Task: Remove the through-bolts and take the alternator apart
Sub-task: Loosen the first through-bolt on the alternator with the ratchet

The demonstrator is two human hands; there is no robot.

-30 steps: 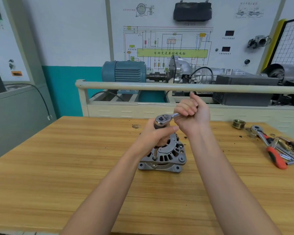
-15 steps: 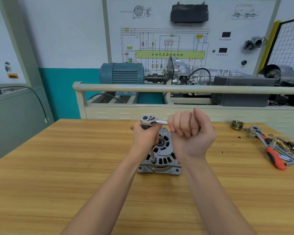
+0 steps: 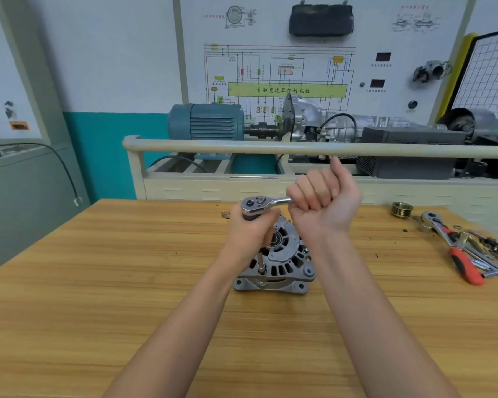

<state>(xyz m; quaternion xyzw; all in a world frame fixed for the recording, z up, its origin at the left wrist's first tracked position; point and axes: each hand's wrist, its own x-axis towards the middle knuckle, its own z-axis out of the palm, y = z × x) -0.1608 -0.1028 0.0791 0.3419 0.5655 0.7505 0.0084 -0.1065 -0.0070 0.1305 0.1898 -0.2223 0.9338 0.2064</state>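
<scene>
A grey alternator (image 3: 282, 259) stands on the wooden table (image 3: 98, 297), its vented housing facing up. A chrome ratchet wrench (image 3: 259, 204) sits above it on a long extension bar (image 3: 261, 265) that reaches down to a bolt at the housing's near left rim. My left hand (image 3: 250, 234) grips the extension just under the ratchet head. My right hand (image 3: 322, 205) is curled in a fist round the ratchet handle, which is hidden inside it.
At the table's right edge lie a second ratchet with a red handle (image 3: 460, 262), other chrome tools and small parts, and a brass pulley (image 3: 401, 209). A beige rail (image 3: 299, 149) and a training bench with a blue motor (image 3: 207, 122) stand behind the table.
My right hand swung the ratchet handle toward me and left half a second ago, then back to the right and away now. My left hand stayed on the extension.
</scene>
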